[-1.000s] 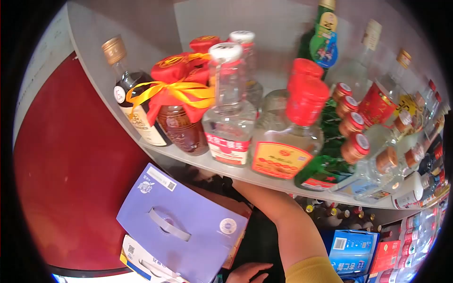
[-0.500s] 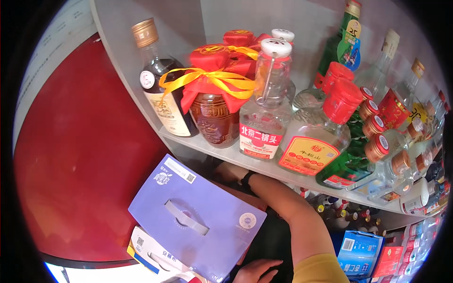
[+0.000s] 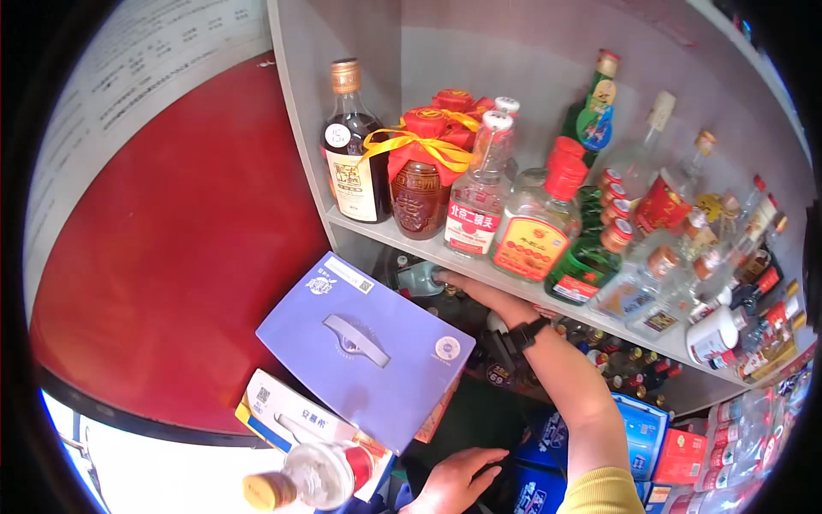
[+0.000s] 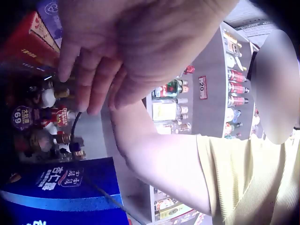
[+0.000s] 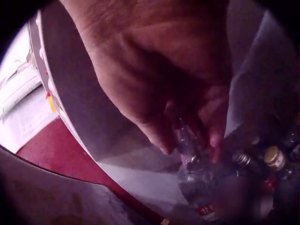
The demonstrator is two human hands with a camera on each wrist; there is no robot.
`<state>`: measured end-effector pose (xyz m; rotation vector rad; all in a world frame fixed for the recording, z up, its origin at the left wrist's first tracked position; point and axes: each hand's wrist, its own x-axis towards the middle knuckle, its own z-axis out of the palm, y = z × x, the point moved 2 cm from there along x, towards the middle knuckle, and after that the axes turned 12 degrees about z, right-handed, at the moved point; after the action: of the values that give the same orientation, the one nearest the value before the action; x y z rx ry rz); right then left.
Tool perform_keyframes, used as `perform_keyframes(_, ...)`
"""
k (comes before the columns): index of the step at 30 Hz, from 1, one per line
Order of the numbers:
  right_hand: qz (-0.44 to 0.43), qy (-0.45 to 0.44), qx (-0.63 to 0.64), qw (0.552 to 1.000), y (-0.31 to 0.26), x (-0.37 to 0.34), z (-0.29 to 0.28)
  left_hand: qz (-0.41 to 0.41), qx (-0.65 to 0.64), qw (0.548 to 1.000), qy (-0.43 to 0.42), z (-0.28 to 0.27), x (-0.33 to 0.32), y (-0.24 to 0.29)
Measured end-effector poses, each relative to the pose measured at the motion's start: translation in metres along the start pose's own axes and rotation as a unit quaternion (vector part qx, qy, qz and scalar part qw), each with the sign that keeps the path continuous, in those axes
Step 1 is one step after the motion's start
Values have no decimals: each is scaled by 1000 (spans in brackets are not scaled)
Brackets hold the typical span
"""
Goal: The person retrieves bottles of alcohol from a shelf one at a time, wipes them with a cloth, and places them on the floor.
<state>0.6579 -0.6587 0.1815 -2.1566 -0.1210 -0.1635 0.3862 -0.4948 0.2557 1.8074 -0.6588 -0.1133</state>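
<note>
My right hand [image 3: 476, 295] reaches in beneath the shelf board. In the right wrist view its fingers [image 5: 161, 138] pinch the neck of a clear glass bottle [image 5: 194, 180]. The same bottle [image 3: 418, 278] shows tilted under the shelf in the head view. Low in the head view my left hand [image 3: 462, 480] hangs with relaxed fingers and holds nothing. Left of that hand is a purple carton [image 3: 385, 368] with a carry handle, over a white carton [image 3: 274, 407]. A clear bottle with a gold cap [image 3: 317, 475] overlaps the white carton.
Liquor bottles crowd the shelf [image 3: 377, 230] above my right arm, among them a dark bottle [image 3: 355, 171] and a brown jar [image 3: 419, 201] with yellow ribbon. More bottles stand on the lower level. Blue cartons [image 3: 539, 488] are below my right forearm; a red panel [image 3: 171, 257] rises at left.
The head view has shifted, so the shelf's bottles appear further from its left edge. The gold-capped bottle has come into view at the bottom, and the bottle at my right hand now shows.
</note>
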Motion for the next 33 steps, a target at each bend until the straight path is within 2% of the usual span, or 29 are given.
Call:
perform_keyframes(1,-2,3,-6,1000,2,-12,-8,-3,0,1000,-4,2,-5,6)
perform_keyframes(2,108,-30,82,990,2,-26,-15,19,5,1000,1,5,-10,9)
perform_keyframes(3,216,-61,170,960,2,-41,-21,25,0,1000,1,12,-16,-8)
perform_keyframes(4,241,-15,214,947,4,-56,-26,61,-24,997,-29,22,-26,-38)
perform_keyframes(5,243,-9,208,948,4,-72,-33,97,-49,992,-61,30,-35,-50)
perform_keyframes(7,226,33,337,913,-9,-109,-50,129,-52,989,-53,35,-37,-36)
perform_keyframes(8,259,44,347,900,-21,-132,-65,128,-50,989,-52,39,-40,-33)
perform_keyframes(11,292,80,317,899,-38,-193,-98,142,-46,988,-35,44,-47,-21)
perform_keyframes(12,280,96,325,898,-42,-208,-109,152,-47,987,-22,48,-50,-22)
perform_keyframes(13,271,118,315,902,-52,-224,-121,156,-31,987,-15,50,-52,-23)
perform_keyframes(15,302,92,236,919,-85,-261,-153,165,-17,986,2,47,-59,-18)
perform_keyframes(17,302,94,216,924,-110,-294,-177,198,44,978,58,39,-69,-7)
perform_keyframes(19,303,41,173,936,-144,-329,-193,217,108,966,90,31,-83,4)
perform_keyframes(21,299,31,149,942,-174,-364,-196,225,140,958,111,32,-104,20)
perform_keyframes(25,283,-68,58,955,-225,-415,-171,238,163,954,75,34,-142,50)
perform_keyframes(27,258,-112,28,959,-252,-433,-149,219,165,959,67,32,-166,61)
perform_keyframes(29,222,-151,-16,963,-269,-444,-128,195,141,970,24,32,-193,70)
perform_keyframes(31,129,-162,-124,970,-280,-451,-109,176,166,970,29,34,-219,66)
perform_keyframes(33,101,-205,-191,955,-288,-455,-93,172,141,971,84,34,-236,50)
